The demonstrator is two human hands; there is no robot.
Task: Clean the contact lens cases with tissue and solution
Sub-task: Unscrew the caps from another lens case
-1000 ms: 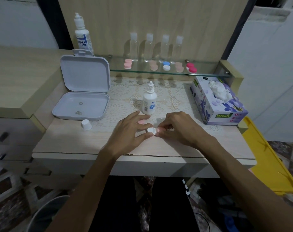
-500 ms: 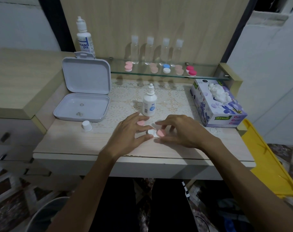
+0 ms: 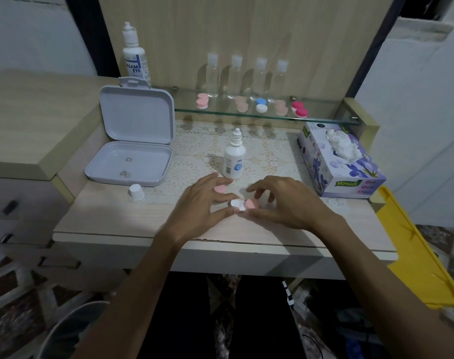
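A white contact lens case (image 3: 236, 204) lies on the table between my hands. Its left well is uncovered and a pink cap (image 3: 252, 204) sits on its right well. My left hand (image 3: 200, 207) pinches the case's left end between thumb and forefinger. My right hand (image 3: 282, 203) has its fingers curled around the pink cap. A second pink cap (image 3: 220, 189) lies loose on the lace mat under my left fingers. The small white solution bottle (image 3: 234, 159) stands uncapped just behind. A tissue box (image 3: 337, 161) sits at the right.
An open grey box (image 3: 132, 151) stands at the left, with a white bottle cap (image 3: 137, 192) in front of it. A glass shelf (image 3: 246, 114) holds several coloured lens cases and clear bottles. A large solution bottle (image 3: 134, 57) stands at back left. A yellow bin (image 3: 417, 244) is at the right.
My right fingers have opened up from over the case, so the pink cap on its right well now shows. The left hand keeps its hold. The camera has tilted slightly.
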